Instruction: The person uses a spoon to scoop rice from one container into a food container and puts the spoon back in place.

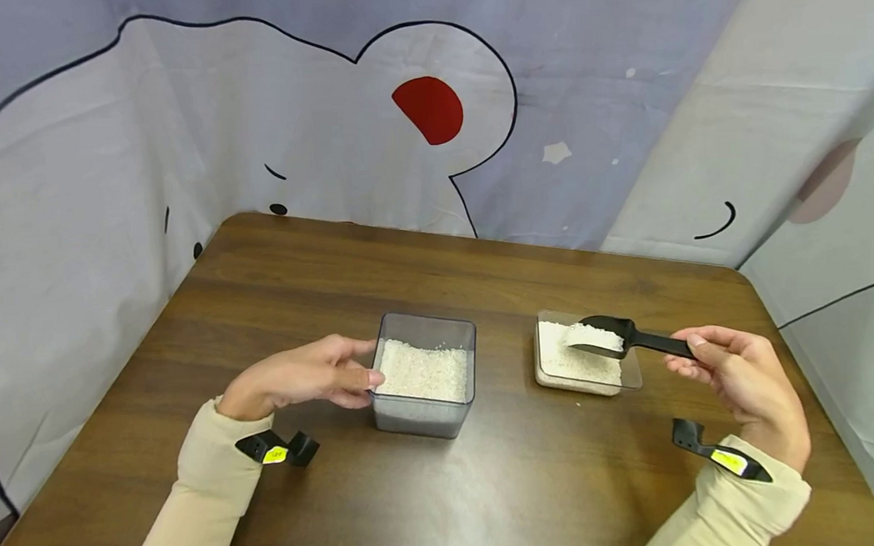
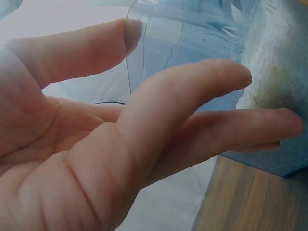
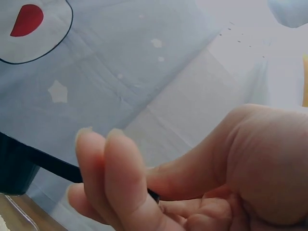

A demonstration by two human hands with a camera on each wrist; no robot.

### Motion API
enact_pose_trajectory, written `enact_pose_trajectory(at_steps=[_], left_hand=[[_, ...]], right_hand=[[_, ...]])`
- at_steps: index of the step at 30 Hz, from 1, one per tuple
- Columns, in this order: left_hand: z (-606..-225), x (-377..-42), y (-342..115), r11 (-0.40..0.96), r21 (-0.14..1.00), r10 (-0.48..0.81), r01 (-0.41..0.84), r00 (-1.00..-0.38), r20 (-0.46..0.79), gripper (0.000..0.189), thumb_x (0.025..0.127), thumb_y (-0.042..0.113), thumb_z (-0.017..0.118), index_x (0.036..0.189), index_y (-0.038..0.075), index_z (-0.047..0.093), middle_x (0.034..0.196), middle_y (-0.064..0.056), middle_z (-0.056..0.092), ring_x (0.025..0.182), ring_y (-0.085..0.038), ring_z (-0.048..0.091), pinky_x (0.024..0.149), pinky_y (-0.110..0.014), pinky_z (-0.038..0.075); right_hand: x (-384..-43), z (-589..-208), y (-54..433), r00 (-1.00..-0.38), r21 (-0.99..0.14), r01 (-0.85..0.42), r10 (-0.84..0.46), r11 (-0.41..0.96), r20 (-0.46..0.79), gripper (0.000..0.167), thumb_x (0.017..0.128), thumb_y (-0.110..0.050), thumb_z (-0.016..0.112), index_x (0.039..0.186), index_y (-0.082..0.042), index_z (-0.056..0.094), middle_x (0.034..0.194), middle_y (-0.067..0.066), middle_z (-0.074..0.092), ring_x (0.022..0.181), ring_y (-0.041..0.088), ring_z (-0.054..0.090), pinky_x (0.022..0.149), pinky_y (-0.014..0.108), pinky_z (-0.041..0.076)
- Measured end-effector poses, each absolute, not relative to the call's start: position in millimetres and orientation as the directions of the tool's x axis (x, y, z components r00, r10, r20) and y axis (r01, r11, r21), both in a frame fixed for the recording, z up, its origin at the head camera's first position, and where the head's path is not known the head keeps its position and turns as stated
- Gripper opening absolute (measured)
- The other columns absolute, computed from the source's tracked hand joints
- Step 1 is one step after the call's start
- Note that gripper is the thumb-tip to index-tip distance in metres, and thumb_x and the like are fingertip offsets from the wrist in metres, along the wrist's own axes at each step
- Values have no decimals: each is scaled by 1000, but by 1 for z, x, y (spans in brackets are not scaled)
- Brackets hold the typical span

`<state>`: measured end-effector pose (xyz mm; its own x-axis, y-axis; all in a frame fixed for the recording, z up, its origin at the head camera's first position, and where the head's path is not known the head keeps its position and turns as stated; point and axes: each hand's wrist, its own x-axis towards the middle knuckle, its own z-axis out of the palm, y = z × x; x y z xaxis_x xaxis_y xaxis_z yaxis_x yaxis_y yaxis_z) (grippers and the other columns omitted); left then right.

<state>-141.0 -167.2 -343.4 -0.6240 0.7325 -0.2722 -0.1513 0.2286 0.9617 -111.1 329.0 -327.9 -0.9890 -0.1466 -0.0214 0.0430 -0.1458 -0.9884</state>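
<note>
My left hand (image 1: 315, 374) touches the left side of a grey see-through square container (image 1: 419, 420), its fingers fairly straight and the thumb at the rim. White rice (image 1: 424, 372) partly fills this container. To the right stands a lower clear rectangular box (image 1: 631, 374), also with rice (image 1: 562, 359) in it. My right hand (image 1: 743, 367) grips the handle of a black scoop (image 1: 659, 343) between thumb and fingers. The scoop's bowl carries rice over the clear box; whether it touches the rice below is unclear. In the right wrist view the scoop (image 3: 57, 166) shows only in part.
Both containers stand on a brown wooden table (image 1: 316, 264). A few loose grains lie in front of the clear box. Behind and at the sides hangs a printed curtain (image 1: 585, 114), close to the table's back edge.
</note>
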Motion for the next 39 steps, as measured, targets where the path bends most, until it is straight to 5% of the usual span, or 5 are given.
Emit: enact_pose_trajectory(at_steps=[9, 28, 39], left_hand=[[-344, -140, -169, 260, 954, 710, -147, -641, -292, 72, 91, 21, 58, 141, -11, 17, 125, -22, 54, 110, -30, 56, 91, -41, 48], [-343, -139, -167, 247, 958, 724, -148, -628, -284, 74, 92, 19, 57, 141, -13, 11, 119, -23, 58, 111, -30, 55, 91, -41, 48], [-344, -140, -168, 268, 953, 713, -141, -636, -295, 75, 92, 21, 57, 141, -12, 10, 120, -22, 57, 111, -31, 55, 91, -41, 48]], right_hand=[[-104, -325, 334, -995, -997, 49, -93, -54, -44, 14, 93, -2, 50, 96, -1, 64, 82, 10, 68, 72, 18, 68, 67, 23, 56], [-84, -314, 338, -996, -931, 83, 68, 356, -62, 12, 94, -12, 50, 98, -3, 57, 76, 3, 70, 66, 15, 68, 64, 20, 55], [-84, -313, 339, -995, -910, 85, 78, 406, -58, 12, 95, -13, 48, 95, -8, 59, 72, 2, 69, 66, 13, 68, 63, 18, 55]])
